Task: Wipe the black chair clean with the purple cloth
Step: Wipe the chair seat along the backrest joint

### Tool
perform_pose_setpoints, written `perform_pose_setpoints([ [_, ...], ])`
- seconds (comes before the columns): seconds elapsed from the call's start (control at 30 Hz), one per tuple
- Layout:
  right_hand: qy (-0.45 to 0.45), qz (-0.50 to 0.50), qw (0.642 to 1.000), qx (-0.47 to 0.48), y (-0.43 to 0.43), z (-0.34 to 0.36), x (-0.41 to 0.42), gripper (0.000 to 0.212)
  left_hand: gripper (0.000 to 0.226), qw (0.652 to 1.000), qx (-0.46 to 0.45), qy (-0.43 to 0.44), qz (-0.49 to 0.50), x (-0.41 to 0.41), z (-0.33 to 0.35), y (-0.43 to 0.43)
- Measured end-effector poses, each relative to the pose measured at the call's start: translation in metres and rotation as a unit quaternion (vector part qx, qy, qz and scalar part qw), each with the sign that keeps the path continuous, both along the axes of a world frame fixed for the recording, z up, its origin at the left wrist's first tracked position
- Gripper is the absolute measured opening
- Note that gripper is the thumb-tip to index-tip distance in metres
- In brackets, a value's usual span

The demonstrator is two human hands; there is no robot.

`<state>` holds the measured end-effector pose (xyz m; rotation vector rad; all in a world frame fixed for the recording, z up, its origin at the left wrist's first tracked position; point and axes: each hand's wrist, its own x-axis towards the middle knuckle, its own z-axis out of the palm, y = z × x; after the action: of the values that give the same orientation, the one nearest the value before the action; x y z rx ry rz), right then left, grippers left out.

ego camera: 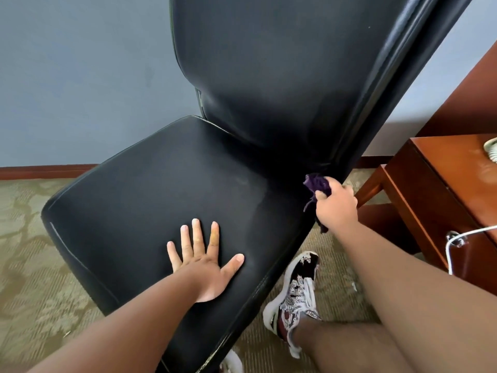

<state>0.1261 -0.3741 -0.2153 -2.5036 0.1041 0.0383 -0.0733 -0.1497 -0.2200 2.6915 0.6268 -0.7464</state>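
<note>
room: blue-grey wall (80, 76), reddish wooden baseboard (40, 170), patterned olive carpet (24, 238).
black chair (228, 162): centre of view, on the carpet in front of the wall; glossy leather-like cover, no arms; tall backrest (269, 71) leans toward upper right; wide seat (150, 200) with pale piping along its edges.
purple cloth (318, 183): bunched up at the chair's right edge, right where seat meets backrest, touching the upholstery; a loose strand hangs beside the hand, and a bit of cloth pokes out below it.
right hand (336, 208): fingers curled round the purple cloth, gripping it as a wad; back of hand faces the camera, fingertips hidden; arm enters from lower right.
left hand (205, 265): flat on the seat, palm down, fingers straight and spread, thumb out to the right; holds nothing; on the near part of the seat, well apart from the cloth.
desk (430, 179): reddish-brown wood, right of the chair, near it; cannot tell if they touch; white item at its top right is cut off by the frame, unidentifiable.
cable (451, 254): white, loops down the desk front.
shoes: patterned white-and-dark-red sneaker (298, 292) on the carpet just right of the seat; second shoe (234, 362) partly hidden under the seat at the bottom.
</note>
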Motion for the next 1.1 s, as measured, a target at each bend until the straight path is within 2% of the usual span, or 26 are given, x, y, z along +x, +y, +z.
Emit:
perform_pose_setpoints([
  [0.13, 0.024, -0.018, 0.999, 0.026, 0.008, 0.001, 0.008, 0.039, 0.091, 1.000, -0.005, 0.004, 0.015, 0.004, 0.000, -0.006],
  [0.27, 0.035, 0.027, 0.998, 0.036, 0.010, 0.009, -0.007, 0.037, 0.090, 0.999, 0.010, 0.010, 0.030, 0.010, 0.000, -0.014],
  [0.37, 0.038, 0.074, 0.996, 0.041, 0.012, 0.008, -0.044, 0.034, 0.090, 0.999, 0.014, 0.012, 0.040, 0.013, 0.000, -0.020],
  [0.53, 0.040, 0.112, 0.993, 0.013, 0.026, 0.001, -0.117, 0.040, 0.091, 0.998, 0.009, 0.003, 0.059, 0.019, 0.000, -0.029],
  [0.7, 0.054, 0.143, 0.988, 0.019, 0.026, 0.003, -0.153, 0.044, 0.092, 0.998, 0.006, -0.004, 0.064, 0.019, 0.000, -0.030],
  [0.9, 0.053, 0.167, 0.984, 0.015, 0.016, 0.012, -0.127, 0.035, 0.092, 0.998, -0.001, -0.013, 0.057, 0.016, 0.001, -0.026],
  [1.1, 0.046, 0.129, 0.991, 0.006, 0.012, 0.013, -0.091, 0.036, 0.092, 0.999, -0.007, -0.009, 0.052, 0.017, 0.003, -0.028],
])
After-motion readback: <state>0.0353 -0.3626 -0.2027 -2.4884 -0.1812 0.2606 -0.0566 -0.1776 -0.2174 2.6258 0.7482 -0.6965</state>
